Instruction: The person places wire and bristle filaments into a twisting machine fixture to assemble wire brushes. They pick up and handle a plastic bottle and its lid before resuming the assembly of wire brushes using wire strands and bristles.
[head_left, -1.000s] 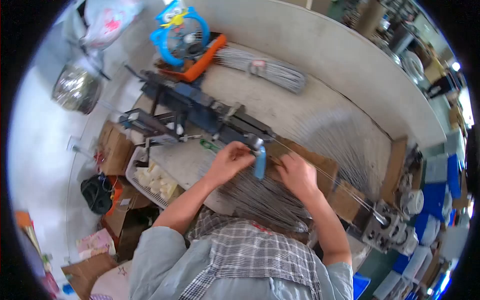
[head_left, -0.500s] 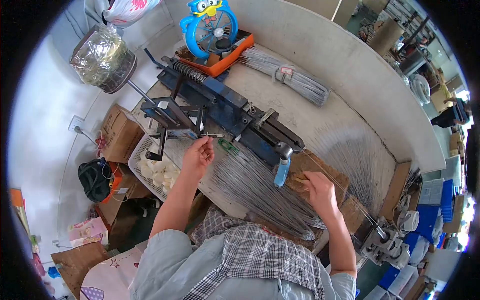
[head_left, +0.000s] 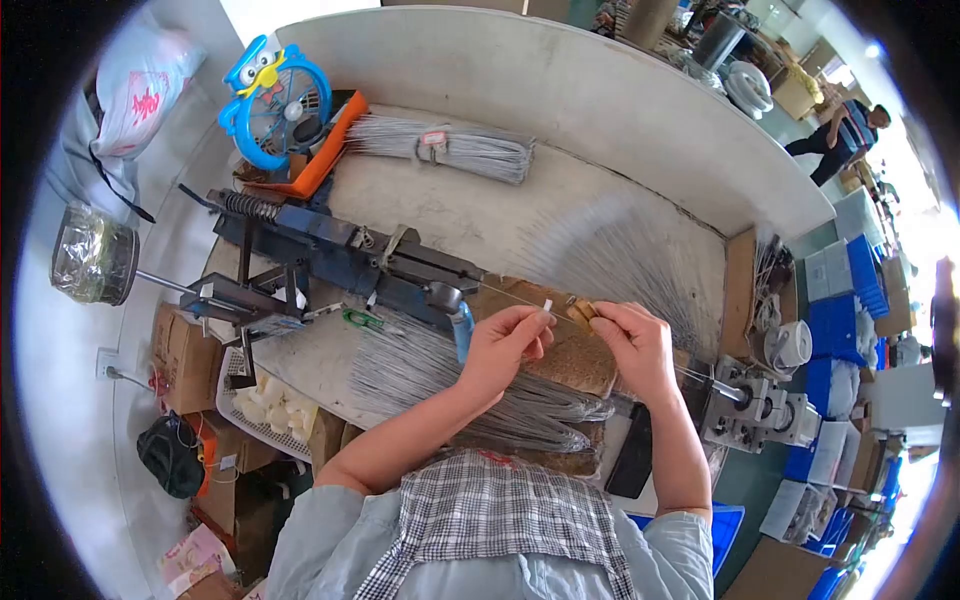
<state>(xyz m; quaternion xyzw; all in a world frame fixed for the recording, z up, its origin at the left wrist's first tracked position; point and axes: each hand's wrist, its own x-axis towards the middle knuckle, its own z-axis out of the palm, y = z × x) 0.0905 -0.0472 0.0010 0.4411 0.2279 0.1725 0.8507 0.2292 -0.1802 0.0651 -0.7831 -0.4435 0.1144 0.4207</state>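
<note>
My left hand [head_left: 508, 348] is closed in a pinch, with a small white piece [head_left: 547, 305] at its fingertips, beside a thin rod [head_left: 520, 297]. My right hand [head_left: 637, 345] grips a small yellowish-brown wooden block [head_left: 578, 311] at the same rod; whether the block encloses the rod I cannot tell. Left of my hands, a dark blue metal bench fixture [head_left: 330, 248] carries a blue-handled lever [head_left: 462, 330]. Under my hands is a brown fibrous board [head_left: 570, 355]. Loose thin metal wires [head_left: 410, 365] lie beside my left forearm.
A spindle [head_left: 730, 390] stands at the right. Farther back are a tied wire bundle [head_left: 470, 150], fanned wires [head_left: 630, 270] and a blue fan [head_left: 275, 105] by an orange tray [head_left: 335, 140]. A phone-like dark slab [head_left: 632, 455] lies near my right forearm. A person [head_left: 845, 135] stands far right.
My left hand has moved right from the fixture's crank side to the rod, with the white piece now at its fingertips. My right hand stays on the wooden block. The view has turned right.
</note>
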